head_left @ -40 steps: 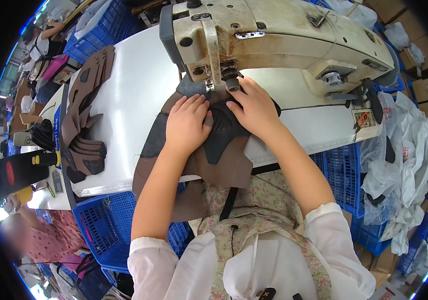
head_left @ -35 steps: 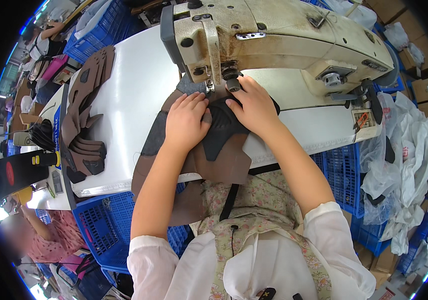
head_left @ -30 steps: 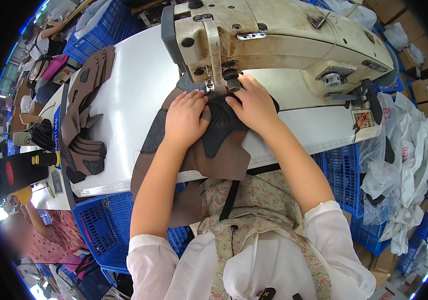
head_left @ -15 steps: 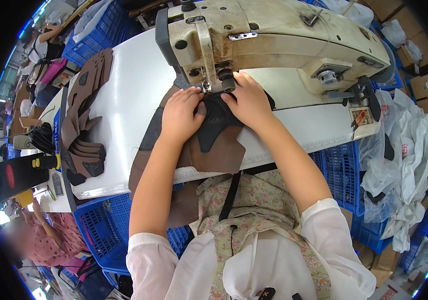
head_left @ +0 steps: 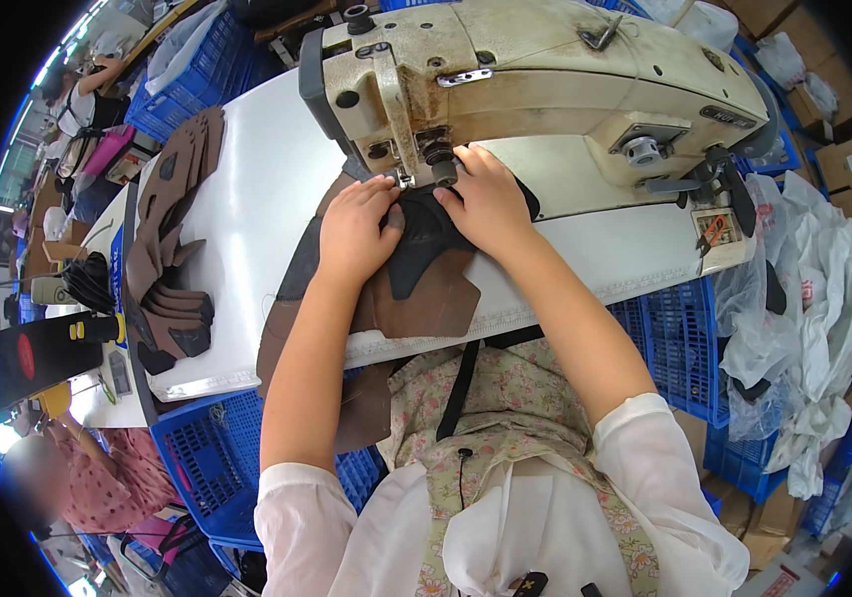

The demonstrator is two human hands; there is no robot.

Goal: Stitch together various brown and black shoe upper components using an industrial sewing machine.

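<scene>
A brown and black leather shoe-upper piece [head_left: 426,303] lies on the white sewing table, its far part beneath the presser foot [head_left: 406,180] of a cream sewing machine [head_left: 565,104]. Left of the foot, my left hand [head_left: 358,227] rests on the piece, fingers laid forward and thumb spread toward the black part. My right hand [head_left: 491,201] lies on its right side, fingers stretched past the round dark knob and thumb apart. Both palms face down, pressing on the piece from above. Part of the leather hangs over the table's near edge, behind my left forearm. The needle point is too small to make out.
A row of stacked brown leather pieces [head_left: 172,199] lies on the table's left. Blue crates [head_left: 212,463] stand below the table and behind it. Plastic bags [head_left: 794,318] hang at the right. A person in a pink top [head_left: 122,478] is at lower left, another at upper left.
The view has shifted slightly, so the machine sits a little farther left in it. Both hands and the leather piece keep nearly the same place at the presser foot.
</scene>
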